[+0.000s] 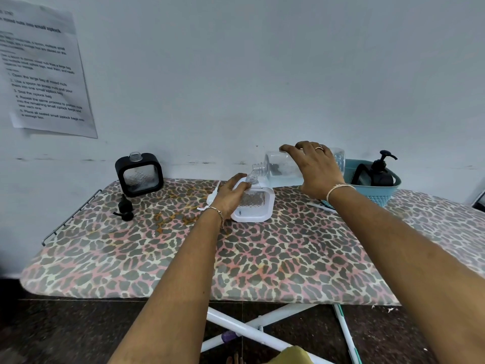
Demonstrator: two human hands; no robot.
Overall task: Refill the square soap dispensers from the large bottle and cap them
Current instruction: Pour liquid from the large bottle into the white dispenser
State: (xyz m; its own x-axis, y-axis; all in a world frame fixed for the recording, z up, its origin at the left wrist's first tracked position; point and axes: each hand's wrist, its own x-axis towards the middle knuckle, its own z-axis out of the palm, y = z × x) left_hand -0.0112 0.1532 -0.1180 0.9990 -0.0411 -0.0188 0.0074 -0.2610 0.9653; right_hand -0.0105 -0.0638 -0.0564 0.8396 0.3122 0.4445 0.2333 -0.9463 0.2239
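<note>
Head view: a large clear plastic bottle [283, 166] is held tipped on its side above the far edge of the leopard-print ironing board [236, 258]. Its threaded neck meets the mouth of a white square soap dispenser [258, 208]. The right hand [315, 169] curls over the bottle. The left hand [231, 195] grips the dispenser's top, hiding its left side. A black square dispenser [139, 174] stands uncapped near the far left corner. Any flow of liquid is too faint to make out.

Pale wall [236, 74] w/ printed sheet [47, 72]; leopard-print ironing board [183, 258], white legs [236, 327]; dark floor [78, 332].
</note>
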